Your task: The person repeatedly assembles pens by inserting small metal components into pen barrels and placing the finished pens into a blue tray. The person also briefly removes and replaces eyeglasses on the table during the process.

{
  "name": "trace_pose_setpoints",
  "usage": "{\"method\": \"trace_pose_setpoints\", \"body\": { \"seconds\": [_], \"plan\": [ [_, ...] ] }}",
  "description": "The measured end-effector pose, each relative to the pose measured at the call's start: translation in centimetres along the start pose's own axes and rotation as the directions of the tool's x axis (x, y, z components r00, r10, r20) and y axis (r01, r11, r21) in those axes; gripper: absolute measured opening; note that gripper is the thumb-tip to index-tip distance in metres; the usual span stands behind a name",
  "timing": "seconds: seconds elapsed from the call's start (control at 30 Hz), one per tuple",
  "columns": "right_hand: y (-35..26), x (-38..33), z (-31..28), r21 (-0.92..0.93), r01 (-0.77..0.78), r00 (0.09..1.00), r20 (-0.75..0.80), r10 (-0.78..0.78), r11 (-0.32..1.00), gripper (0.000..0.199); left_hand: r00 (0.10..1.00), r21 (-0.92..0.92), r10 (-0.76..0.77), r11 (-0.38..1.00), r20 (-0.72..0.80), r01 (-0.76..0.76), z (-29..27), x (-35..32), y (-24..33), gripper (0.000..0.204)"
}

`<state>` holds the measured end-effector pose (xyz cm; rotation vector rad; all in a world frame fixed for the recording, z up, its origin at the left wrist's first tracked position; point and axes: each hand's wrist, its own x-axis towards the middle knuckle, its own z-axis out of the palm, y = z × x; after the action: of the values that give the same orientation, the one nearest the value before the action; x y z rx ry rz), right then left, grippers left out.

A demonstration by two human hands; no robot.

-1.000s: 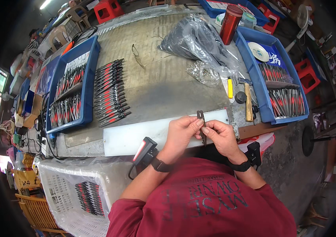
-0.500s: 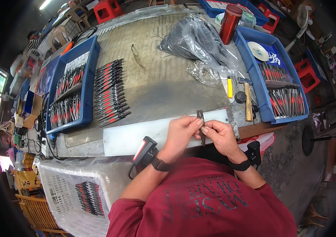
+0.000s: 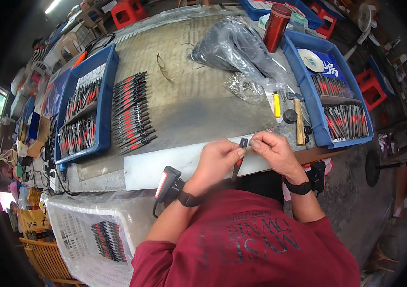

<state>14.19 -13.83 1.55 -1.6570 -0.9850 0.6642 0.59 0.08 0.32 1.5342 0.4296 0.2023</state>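
My left hand [image 3: 220, 159] pinches a slim dark tool with a red patch [image 3: 238, 165] between thumb and fingers. Its narrow forked end points up and away from me, over the white board [image 3: 165, 165] at the table's near edge. Just to the right of that end is my right hand [image 3: 275, 152], thumb and forefinger pressed together. Whatever those fingertips may hold is too small to make out. Similar black-and-red tools [image 3: 131, 112] lie in a long row on the table to the left.
Blue trays [image 3: 110, 91] at left and right hold more such tools. At the right lie a hammer [image 3: 300, 123], a yellow-handled tool [image 3: 276, 105] and a plastic bag of dark pieces [image 3: 234, 48]; a red flask [image 3: 276, 29] stands behind. A white crate [image 3: 129, 225] sits lower left.
My right hand has come off the tool and shifted slightly right. The tool has tilted a little in my left hand, and its red patch now shows.
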Motion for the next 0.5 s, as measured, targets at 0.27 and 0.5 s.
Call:
{"method": "trace_pose_setpoints", "body": {
  "seconds": [0.27,0.5],
  "plan": [
    [-0.6,0.2,0.1,-0.083,0.157,0.984,0.099,-0.149,0.984,0.018,0.979,0.123,0.092,0.986,0.18,-0.115,-0.5,-0.2,0.1,0.013],
    [0.0,0.3,1.5,-0.068,0.022,0.983,-0.182,-0.034,0.997,0.014,0.982,0.1,0.175,0.981,-0.065,-0.168,1.8,0.2,-0.7,0.019]
  ]
}}
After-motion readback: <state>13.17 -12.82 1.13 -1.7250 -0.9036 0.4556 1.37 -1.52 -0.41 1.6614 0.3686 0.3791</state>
